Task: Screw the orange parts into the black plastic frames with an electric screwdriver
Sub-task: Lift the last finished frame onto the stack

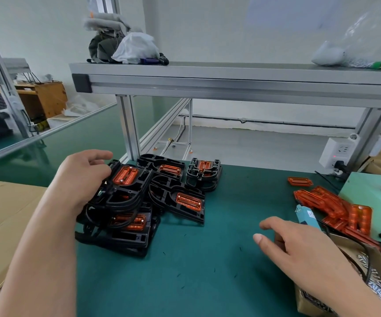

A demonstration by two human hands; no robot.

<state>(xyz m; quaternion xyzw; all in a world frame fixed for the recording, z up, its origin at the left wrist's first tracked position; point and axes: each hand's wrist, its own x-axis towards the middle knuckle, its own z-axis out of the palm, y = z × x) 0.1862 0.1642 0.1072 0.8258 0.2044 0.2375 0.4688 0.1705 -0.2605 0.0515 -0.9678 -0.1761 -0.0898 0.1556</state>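
Several black plastic frames with orange parts fitted lie heaped on the green table [196, 282] at centre left. My left hand [82, 177] holds the top frame [125, 186] of the heap at its left edge, thumb side toward the orange insert. Another assembled frame [204, 173] lies behind the heap. Loose orange parts [335, 207] are piled at the right. The blue electric screwdriver [307, 217] lies beside that pile. My right hand [299, 245] hovers over the table in front of the screwdriver, fingers relaxed and empty.
A cardboard box of screws [372, 282] sits at the right under my right wrist. A pale green power unit [377, 200] stands at far right, with a wall socket [335, 154] behind. An aluminium shelf [230, 81] spans overhead. Flat cardboard [4, 211] lies at the left.
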